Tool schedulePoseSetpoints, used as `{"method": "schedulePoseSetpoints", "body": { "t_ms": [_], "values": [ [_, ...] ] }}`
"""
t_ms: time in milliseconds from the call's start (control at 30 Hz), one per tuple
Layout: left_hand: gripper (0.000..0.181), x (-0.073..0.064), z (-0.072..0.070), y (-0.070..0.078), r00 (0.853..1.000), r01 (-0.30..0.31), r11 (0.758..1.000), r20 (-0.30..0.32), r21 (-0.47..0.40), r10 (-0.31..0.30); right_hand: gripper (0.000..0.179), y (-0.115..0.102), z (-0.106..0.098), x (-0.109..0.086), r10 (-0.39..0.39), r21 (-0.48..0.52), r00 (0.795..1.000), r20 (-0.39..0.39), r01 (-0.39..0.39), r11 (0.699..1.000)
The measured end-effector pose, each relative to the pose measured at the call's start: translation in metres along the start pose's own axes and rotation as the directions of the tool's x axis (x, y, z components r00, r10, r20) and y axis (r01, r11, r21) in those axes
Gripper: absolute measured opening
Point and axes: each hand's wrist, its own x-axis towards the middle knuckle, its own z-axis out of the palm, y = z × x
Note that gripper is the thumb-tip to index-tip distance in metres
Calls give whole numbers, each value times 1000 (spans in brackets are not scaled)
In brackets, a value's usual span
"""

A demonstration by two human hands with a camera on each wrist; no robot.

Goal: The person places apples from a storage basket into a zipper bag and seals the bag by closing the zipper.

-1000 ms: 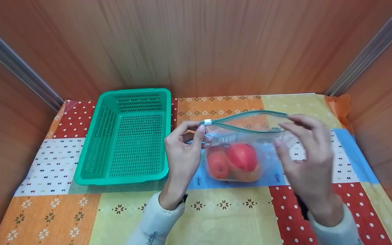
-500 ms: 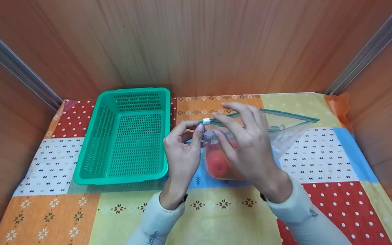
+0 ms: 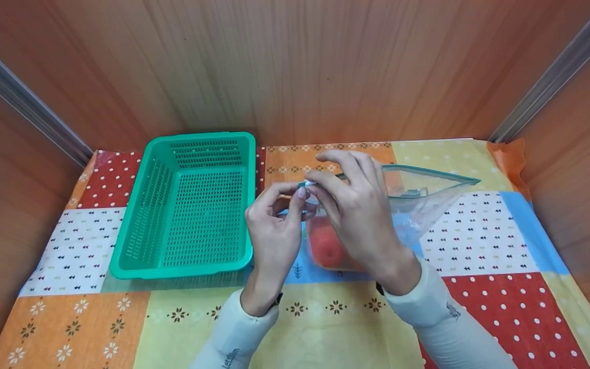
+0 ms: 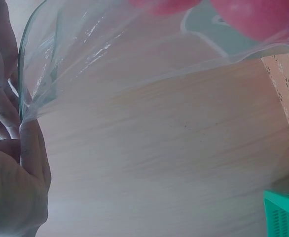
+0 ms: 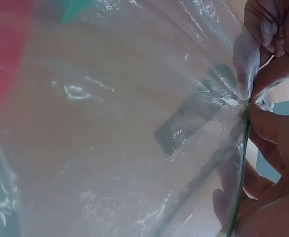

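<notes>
A clear zip bag (image 3: 443, 205) with a green zip edge holds red round fruit (image 3: 327, 247), partly hidden behind the right hand in the head view. My left hand (image 3: 275, 225) pinches the bag's top left corner between thumb and forefinger. Right beside it, thumb and forefinger of my right hand (image 3: 364, 220) pinch the small white slider (image 3: 309, 183) on the zip. To the right of the slider the bag's mouth gapes. The left wrist view shows the left hand (image 4: 16, 182) at the green edge, with the plastic (image 4: 134, 59) stretching away from it.
A green perforated basket (image 3: 121, 266) stands to the left of the hands. Beneath everything lies a patchwork-print cloth (image 3: 351, 338). Wood-grain panels (image 3: 295, 72) rise at the back and both sides. An orange cloth edge (image 3: 509, 161) bunches at the back right.
My right hand has let go of the bag's right end, moved left across the bag and taken hold of the white slider. The left hand has stayed on the corner.
</notes>
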Motion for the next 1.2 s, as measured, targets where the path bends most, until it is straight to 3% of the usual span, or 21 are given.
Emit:
{"method": "schedulePoseSetpoints", "body": {
  "t_ms": [467, 1200],
  "values": [
    [7, -2, -3, 0, 1000, -10, 1000, -9, -8, 10, 15, 13, -4, -8, -6, -38, 996, -93, 2, 999],
    [6, 2, -7, -3, 999, -11, 1000, -35, 3, 11, 11, 37, -22, -21, 19, -24, 987, -158, -23, 999]
  ]
}}
